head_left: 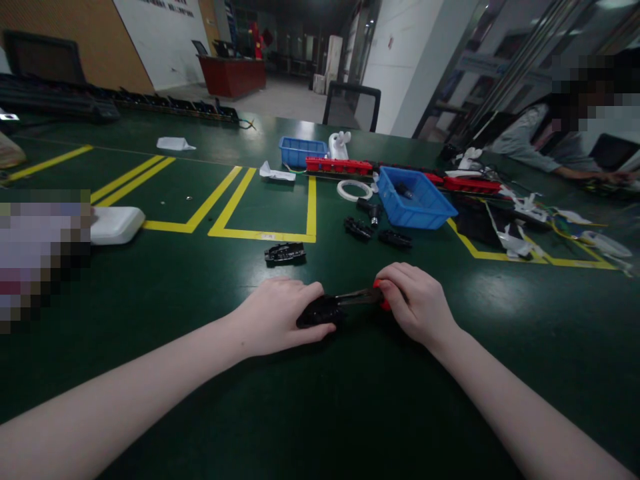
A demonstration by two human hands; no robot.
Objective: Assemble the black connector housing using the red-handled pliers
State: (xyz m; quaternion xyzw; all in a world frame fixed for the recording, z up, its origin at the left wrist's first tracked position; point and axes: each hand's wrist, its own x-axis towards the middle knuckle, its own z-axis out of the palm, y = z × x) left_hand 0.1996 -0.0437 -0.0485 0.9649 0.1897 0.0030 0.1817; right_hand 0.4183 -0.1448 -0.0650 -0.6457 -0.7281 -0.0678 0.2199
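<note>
My left hand (280,313) is closed around a black plastic part (323,312) and steadies it low over the green table. In my right hand (417,300) are red-handled long-nose pliers (363,297), their jaws pointing left and meeting the part's right end. Whether the tips grip it or only touch it I cannot tell. Beyond my left hand lies a similar black part (285,254). Two more black parts, one on the left (358,228) and one on the right (395,239), rest farther back, near a black fitting with a metal end (371,211).
A blue bin (415,199) holding a black item stands beyond my right hand, beside a white ring (354,191). Behind are a smaller blue bin (303,148) and a red rail (340,166). A white case (116,225) lies left. A person (530,137) sits at far right.
</note>
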